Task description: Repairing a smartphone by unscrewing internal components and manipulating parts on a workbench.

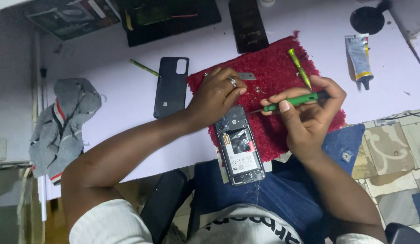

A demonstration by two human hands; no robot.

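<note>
An opened phone [239, 147] lies face down with its battery and circuit board showing, partly on a red fuzzy mat [282, 68] and partly over my lap. My left hand [214, 95], a ring on one finger, presses down on the phone's top end. My right hand [307, 115] holds a green screwdriver [293, 100], its metal tip pointing left toward the phone's upper corner. The phone's black back cover [171, 86] lies on the white table left of the mat.
A second green screwdriver [299, 68], a metal blade [246, 76] and small screws lie on the mat. A glue tube [360, 56] rests at the right, a grey rag [65, 122] at the left, dark devices along the table's far edge [248, 25].
</note>
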